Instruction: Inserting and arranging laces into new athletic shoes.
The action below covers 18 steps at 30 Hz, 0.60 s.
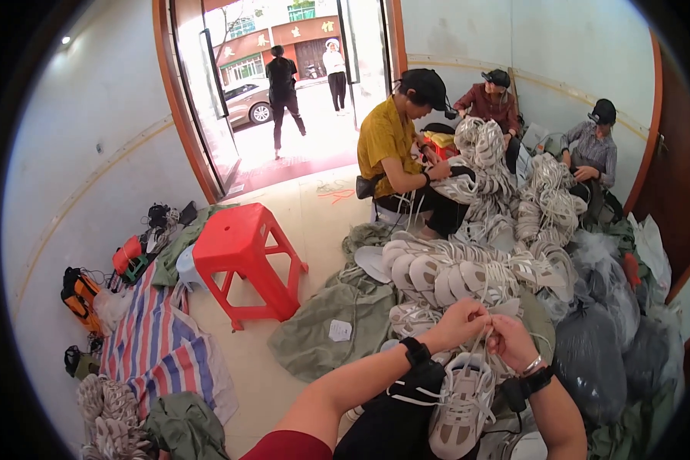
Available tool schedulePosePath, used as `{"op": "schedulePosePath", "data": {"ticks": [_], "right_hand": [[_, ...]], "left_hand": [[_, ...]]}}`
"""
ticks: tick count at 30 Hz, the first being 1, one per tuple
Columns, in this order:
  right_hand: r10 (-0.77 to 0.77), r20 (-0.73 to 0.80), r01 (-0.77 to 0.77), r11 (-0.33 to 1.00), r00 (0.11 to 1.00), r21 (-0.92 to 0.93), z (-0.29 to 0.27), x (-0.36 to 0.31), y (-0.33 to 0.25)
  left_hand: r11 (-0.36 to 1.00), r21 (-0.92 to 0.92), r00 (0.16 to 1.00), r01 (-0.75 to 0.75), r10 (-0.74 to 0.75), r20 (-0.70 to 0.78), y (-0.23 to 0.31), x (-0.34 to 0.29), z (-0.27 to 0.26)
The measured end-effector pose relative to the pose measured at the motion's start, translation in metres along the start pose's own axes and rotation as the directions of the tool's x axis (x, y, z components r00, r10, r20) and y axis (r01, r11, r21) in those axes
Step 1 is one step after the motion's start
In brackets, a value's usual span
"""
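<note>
A beige and white sneaker (460, 406) rests at my lap, toe toward me, its laces rising from the eyelets. My left hand (461, 323) pinches a pale shoelace (483, 337) just above the shoe. Close beside it, my right hand (512, 343) is closed on the same lacing, fingertips almost meeting the left ones. Dark bands circle both wrists, and a metal bracelet sits on the right one. Just beyond my hands lies a long heap of similar sneakers (437, 272), packed side by side.
A red plastic stool (241, 230) stands left of centre by a green cloth sack (322, 326). Dark plastic bags (590, 356) crowd the right side. A co-worker in yellow (387, 142) and two others sit ahead among shoe piles. Striped sheeting (157, 345) covers the left floor.
</note>
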State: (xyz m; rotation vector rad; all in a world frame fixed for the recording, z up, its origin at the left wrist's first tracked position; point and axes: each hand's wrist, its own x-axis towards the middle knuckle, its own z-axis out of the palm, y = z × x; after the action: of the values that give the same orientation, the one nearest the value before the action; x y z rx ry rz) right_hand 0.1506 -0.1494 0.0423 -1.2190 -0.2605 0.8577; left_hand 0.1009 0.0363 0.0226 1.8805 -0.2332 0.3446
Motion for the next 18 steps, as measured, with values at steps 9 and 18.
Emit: {"op": "schedulePosePath", "data": {"ticks": [9, 18], "right_hand": [[-0.080, 0.159, 0.081, 0.997, 0.984, 0.004, 0.015, 0.010, -0.008], [0.000, 0.124, -0.011, 0.996, 0.992, 0.087, 0.014, 0.011, -0.014]], "left_hand": [[0.894, -0.311, 0.940, 0.321, -0.342, -0.014, 0.022, 0.004, -0.009], [0.678, -0.643, 0.908, 0.355, -0.415, 0.064, 0.022, 0.001, -0.002]]}}
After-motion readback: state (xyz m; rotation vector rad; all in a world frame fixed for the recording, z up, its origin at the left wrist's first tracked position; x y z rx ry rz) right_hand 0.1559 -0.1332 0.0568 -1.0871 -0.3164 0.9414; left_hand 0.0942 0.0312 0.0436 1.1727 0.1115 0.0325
